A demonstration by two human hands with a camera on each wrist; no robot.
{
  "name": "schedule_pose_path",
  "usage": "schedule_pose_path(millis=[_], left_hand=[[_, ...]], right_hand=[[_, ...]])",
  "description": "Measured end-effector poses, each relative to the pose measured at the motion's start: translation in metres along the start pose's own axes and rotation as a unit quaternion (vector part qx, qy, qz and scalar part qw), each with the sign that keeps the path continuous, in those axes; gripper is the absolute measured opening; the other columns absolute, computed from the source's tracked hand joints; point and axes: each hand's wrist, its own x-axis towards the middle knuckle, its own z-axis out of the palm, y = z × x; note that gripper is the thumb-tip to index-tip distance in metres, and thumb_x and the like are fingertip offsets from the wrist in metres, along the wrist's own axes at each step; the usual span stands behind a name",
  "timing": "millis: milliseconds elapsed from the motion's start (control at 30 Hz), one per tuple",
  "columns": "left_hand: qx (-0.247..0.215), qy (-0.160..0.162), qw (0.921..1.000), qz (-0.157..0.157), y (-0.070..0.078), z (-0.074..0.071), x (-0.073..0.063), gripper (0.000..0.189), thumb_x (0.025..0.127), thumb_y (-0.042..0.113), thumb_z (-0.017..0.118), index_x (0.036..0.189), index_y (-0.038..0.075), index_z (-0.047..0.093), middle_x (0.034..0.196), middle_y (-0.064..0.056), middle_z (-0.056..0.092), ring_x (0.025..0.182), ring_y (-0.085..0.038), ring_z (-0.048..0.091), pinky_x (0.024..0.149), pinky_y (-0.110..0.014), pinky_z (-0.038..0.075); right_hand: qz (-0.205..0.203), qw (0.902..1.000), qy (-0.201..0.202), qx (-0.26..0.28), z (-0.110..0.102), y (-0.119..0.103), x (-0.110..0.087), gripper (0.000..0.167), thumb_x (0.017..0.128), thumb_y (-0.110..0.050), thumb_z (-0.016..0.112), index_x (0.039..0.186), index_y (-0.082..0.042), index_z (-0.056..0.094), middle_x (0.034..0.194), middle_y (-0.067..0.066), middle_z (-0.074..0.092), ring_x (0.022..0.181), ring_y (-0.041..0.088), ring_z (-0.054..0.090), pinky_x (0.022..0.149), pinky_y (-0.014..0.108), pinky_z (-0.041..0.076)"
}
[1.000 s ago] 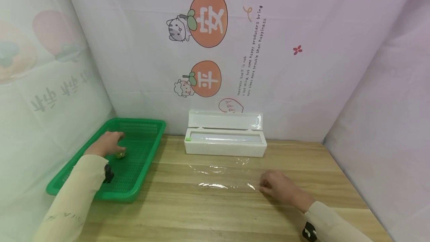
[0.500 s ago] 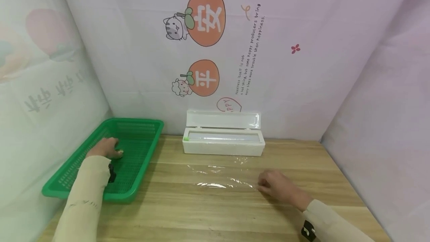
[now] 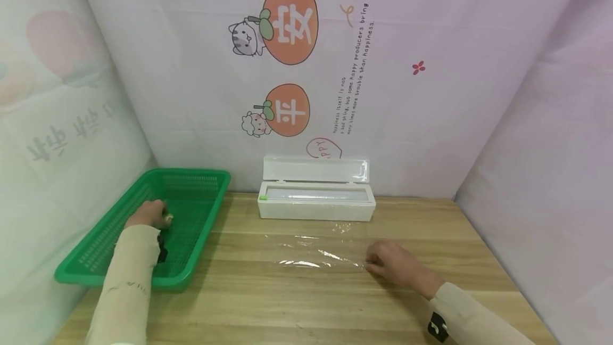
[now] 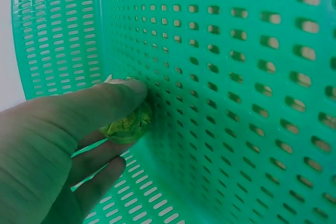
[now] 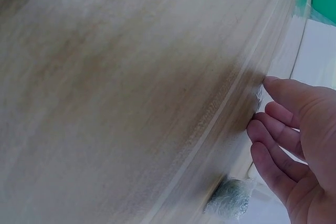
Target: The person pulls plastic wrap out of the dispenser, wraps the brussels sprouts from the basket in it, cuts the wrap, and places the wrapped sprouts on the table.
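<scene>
My left hand point(image 3: 147, 214) reaches into the green basket point(image 3: 221, 196). Its thumb and fingers grip a small yellow-green leafy vegetable point(image 4: 126, 126), held near the perforated basket surface in the left wrist view. A sheet of cling film point(image 3: 299, 264) lies over the table in front of the white dispenser box point(image 3: 316, 212). At the film's right end is my right hand point(image 3: 395, 266), fingers curled. A bit of film shows between its thumb and fingers in the right wrist view, where the right hand point(image 5: 299, 135) pinches the edge.
The dispenser's lid point(image 3: 316, 170) stands raised against the printed cloth wall point(image 3: 392, 121). A green slider point(image 3: 263, 197) sits at the box's left end. Wood-grain table point(image 3: 287, 307) extends toward the front. The right wrist view shows a shiny crumpled clump point(image 5: 231, 199).
My left hand has lowered into the basket and closed on the leafy vegetable. My right hand has stayed at the film's edge. The view has shifted slightly.
</scene>
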Motion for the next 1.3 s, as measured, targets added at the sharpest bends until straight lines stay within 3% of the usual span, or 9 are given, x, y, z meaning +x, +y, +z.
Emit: schedule_pose_path(millis=[400, 700, 1300], left_hand=[[0.012, 0.015, 0.9994, 0.028, 0.002, -0.006, -0.005, 0.032, 0.092, 0.005, 0.075, 0.115, -0.016, 0.068, 0.103, -0.031, 0.070, 0.091, -0.038, 0.068, 0.075, -0.049, 0.060], [0.035, 0.058, 0.9926, 0.101, 0.015, -0.018, -0.008, 0.027, 0.095, 0.007, 0.073, 0.113, -0.013, 0.070, 0.105, -0.031, 0.072, 0.090, -0.040, 0.071, 0.075, -0.051, 0.062], [0.062, 0.103, 0.9725, 0.200, 0.072, -0.050, -0.025, 0.016, 0.093, 0.006, 0.077, 0.108, -0.001, 0.075, 0.099, -0.015, 0.076, 0.083, -0.022, 0.071, 0.071, -0.043, 0.061]], right_hand=[[-0.004, 1.0000, 0.005, 0.006, 0.002, 0.001, -0.002, 0.014, 0.092, -0.015, 0.081, 0.082, -0.017, 0.070, 0.077, -0.009, 0.065, 0.071, -0.001, 0.054, 0.063, 0.020, 0.054], [0.001, 0.9999, 0.007, 0.008, 0.004, 0.004, -0.002, 0.015, 0.092, -0.017, 0.081, 0.083, -0.018, 0.069, 0.076, -0.010, 0.063, 0.069, 0.000, 0.052, 0.060, 0.018, 0.050], [0.008, 0.9998, 0.006, 0.014, 0.002, 0.003, -0.003, 0.015, 0.093, -0.017, 0.080, 0.083, -0.019, 0.069, 0.077, -0.011, 0.062, 0.069, -0.001, 0.052, 0.060, 0.018, 0.050]])
